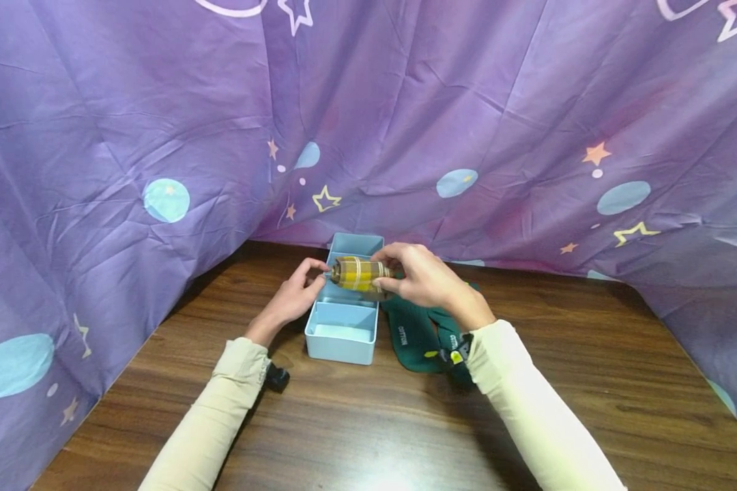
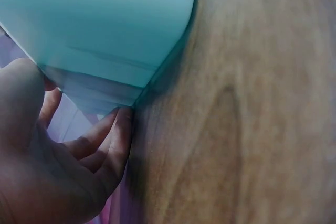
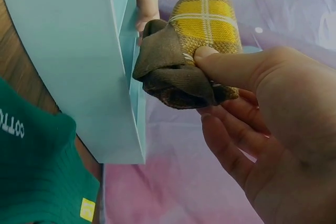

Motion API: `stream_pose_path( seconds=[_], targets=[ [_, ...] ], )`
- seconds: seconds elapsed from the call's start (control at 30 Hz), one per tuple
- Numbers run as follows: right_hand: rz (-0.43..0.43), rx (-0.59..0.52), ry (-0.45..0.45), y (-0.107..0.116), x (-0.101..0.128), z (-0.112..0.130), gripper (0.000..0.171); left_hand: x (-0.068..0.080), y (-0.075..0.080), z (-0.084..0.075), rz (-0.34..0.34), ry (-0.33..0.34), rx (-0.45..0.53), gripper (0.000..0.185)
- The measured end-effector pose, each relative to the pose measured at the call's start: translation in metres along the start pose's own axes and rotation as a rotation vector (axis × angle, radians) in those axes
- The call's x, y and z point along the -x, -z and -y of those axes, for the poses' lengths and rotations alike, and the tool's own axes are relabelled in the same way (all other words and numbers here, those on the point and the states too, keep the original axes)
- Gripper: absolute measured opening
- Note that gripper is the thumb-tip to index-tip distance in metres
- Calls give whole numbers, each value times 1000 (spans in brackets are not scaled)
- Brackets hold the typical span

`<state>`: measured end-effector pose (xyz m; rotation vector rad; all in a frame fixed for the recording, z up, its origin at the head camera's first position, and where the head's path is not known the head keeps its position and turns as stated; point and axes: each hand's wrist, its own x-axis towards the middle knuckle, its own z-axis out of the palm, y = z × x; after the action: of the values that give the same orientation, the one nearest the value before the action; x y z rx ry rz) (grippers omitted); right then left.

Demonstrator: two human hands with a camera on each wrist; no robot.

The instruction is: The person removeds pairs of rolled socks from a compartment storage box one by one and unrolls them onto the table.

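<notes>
A rolled yellow-and-brown plaid sock (image 1: 359,274) hangs just above a light blue compartment box (image 1: 342,339) at the table's far middle. My right hand (image 1: 385,276) grips the roll's right end; in the right wrist view its thumb (image 3: 231,69) presses on the plaid sock (image 3: 205,30), whose brown cuff is bunched at the end. My left hand (image 1: 322,273) pinches the roll's left end with thumb and forefinger. In the left wrist view the other fingers (image 2: 113,140) curl loosely beside the box wall (image 2: 105,19).
A pair of dark green socks (image 1: 417,334) lies flat on the wooden table (image 1: 356,423), right of the box and under my right wrist. Purple star-printed cloth (image 1: 368,123) drapes the back and both sides. The green sock (image 3: 37,177) also shows beside the box (image 3: 68,66).
</notes>
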<state>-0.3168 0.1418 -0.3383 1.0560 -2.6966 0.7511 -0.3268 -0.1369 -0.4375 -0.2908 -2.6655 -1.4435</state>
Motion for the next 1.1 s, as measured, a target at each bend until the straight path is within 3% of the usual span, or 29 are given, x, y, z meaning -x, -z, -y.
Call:
stream_pose_path(
  seconds=[0.43, 1.1],
  targets=[
    [0, -19, 8, 12, 26, -14, 29, 0, 0, 1, 11, -15, 15, 34],
    [-19, -35, -49, 43, 90, -53, 28, 2, -1, -1, 20, -12, 40, 34]
  ],
)
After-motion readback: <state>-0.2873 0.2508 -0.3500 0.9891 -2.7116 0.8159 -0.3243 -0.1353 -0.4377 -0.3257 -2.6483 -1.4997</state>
